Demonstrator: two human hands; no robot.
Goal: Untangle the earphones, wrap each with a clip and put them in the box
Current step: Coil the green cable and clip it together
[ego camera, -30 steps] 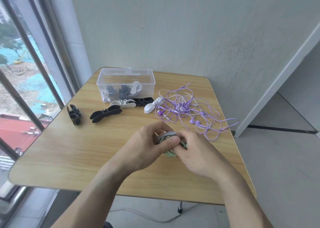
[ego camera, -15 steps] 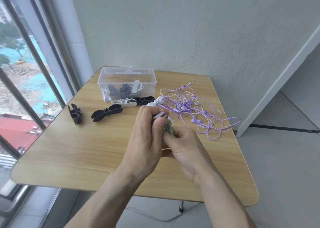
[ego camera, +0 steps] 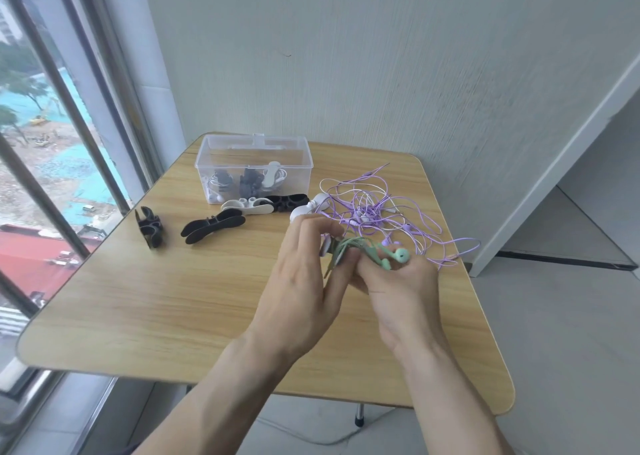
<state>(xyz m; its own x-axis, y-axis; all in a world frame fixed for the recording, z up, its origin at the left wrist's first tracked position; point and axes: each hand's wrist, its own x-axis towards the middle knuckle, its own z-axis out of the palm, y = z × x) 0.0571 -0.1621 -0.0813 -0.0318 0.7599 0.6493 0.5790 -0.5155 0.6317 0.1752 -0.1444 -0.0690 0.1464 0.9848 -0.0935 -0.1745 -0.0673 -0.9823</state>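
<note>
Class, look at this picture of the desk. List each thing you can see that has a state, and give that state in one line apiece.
Clear box: open, wrapped earphones inside.
Green earphones: bundled, held above the table by both hands.
Left hand: pinches the green bundle.
Right hand: curled round the bundle.
Purple earphones: tangled, lying loose on the table.
Black clip: unused, lying flat.
White clip: unused, lying by the box.

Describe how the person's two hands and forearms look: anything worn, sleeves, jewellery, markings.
The left hand and right hand are bare: no gloves, rings, watch or bracelets show. Both forearms are uncovered down to the frame's bottom edge, with no sleeve and no markings in view.
</note>
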